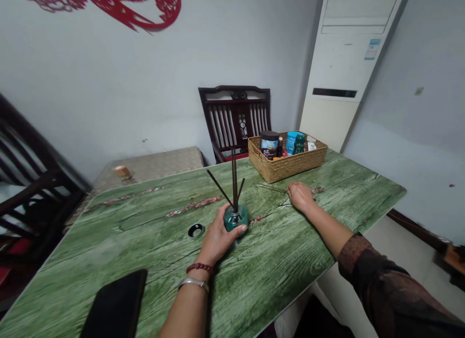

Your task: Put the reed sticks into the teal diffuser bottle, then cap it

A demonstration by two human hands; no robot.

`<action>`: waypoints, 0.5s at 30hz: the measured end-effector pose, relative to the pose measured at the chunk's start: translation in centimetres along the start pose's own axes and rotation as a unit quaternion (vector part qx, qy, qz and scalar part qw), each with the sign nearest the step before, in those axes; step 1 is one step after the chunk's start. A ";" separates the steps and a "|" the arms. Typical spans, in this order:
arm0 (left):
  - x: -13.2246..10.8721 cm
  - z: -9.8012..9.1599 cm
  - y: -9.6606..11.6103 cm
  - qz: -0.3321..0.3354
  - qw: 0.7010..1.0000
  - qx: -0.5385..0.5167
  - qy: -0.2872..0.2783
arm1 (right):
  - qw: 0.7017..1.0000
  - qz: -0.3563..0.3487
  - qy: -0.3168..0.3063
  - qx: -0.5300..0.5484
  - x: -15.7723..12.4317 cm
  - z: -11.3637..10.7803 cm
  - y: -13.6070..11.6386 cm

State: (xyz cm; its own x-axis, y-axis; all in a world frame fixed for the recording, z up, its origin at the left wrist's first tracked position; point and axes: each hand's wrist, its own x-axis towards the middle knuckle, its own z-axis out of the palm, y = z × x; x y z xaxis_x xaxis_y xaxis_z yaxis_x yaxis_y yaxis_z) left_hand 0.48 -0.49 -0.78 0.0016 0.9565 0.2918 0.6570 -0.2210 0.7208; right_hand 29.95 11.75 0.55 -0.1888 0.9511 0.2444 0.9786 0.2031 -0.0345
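Note:
A teal glass diffuser bottle (pixel 236 220) stands upright on the green wood-pattern table (pixel 163 251), with several dark reed sticks (pixel 234 183) fanning out of its neck. My left hand (pixel 218 234) is wrapped round the bottle from the left, its thumb across the front. To the right, my right hand (pixel 300 195) rests low at the tabletop with curled fingers, pinching the end of a thin stick (pixel 273 188) that points left. A black ring-shaped cap (pixel 196 230) lies left of the bottle.
A woven basket (pixel 286 169) with jars and bottles sits at the table's back right. At the front left lies a black phone (pixel 115 304). Behind the table are a dark wooden chair (pixel 238 115) and a cloth-covered surface (pixel 163 166) with a small orange-brown object (pixel 122 172).

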 end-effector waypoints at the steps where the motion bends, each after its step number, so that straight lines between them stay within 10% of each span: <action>1: 0.0 0.0 0.0 -0.002 1.000 0.000 0.001 | 1.000 -0.003 0.009 0.011 -0.1 -0.4 -0.1; 6: 0.0 0.1 0.0 -0.008 1.000 0.006 -0.001 | 0.972 -0.022 0.107 0.209 -0.1 -3.2 -1.2; 15: 0.0 0.1 -0.1 -0.002 1.000 0.004 0.004 | 0.816 -0.065 0.180 0.546 -0.7 -7.2 -4.4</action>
State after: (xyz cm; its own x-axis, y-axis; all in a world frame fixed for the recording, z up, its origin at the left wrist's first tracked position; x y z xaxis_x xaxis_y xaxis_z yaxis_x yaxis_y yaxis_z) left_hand 0.45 -0.48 -0.93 -0.0070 0.9561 0.2929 0.6629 -0.2149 0.7172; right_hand 26.34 8.52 7.57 -0.0566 0.8154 0.5761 0.2585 0.5693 -0.7804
